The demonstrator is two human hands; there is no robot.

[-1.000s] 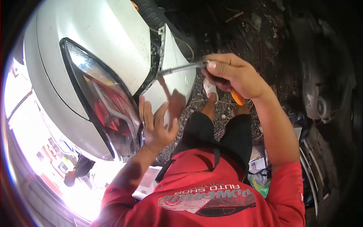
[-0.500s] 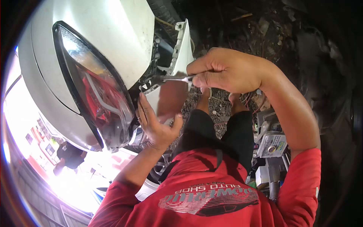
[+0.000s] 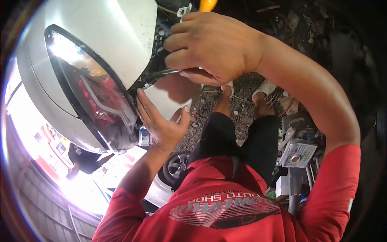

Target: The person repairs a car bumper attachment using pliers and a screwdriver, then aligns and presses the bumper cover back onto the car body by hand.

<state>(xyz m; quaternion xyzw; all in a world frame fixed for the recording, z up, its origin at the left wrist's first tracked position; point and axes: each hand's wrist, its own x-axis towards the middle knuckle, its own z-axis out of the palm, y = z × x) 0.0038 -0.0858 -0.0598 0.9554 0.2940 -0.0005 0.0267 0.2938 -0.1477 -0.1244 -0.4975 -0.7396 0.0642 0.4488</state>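
Observation:
My right hand [image 3: 211, 46] is closed around a slim metal tool [image 3: 164, 73]. The tool's shaft points left, toward the gap beside the car's white panel edge; my hand covers its grip. Above my knuckles shows a yellow-orange handle end [image 3: 208, 5], and I cannot tell whether it belongs to the same tool. My left hand [image 3: 163, 127] is open, its fingers stretched up along the edge between the large car lamp [image 3: 94, 88] and the loose white bumper piece [image 3: 159, 94]. The fingertips are close to the tool's tip.
The white car body [image 3: 117, 36] fills the upper left. Gravel [image 3: 193, 139] lies underfoot. A car wheel [image 3: 176, 166] is by my left side, and a box-like battery [image 3: 298, 155] stands among clutter at right. Another person [image 3: 82, 157] is in the bright background.
My right hand has moved up and left, closer to the panel gap, with its back now turned up. The yellow-orange handle end has come into sight. My left hand has shifted slightly left.

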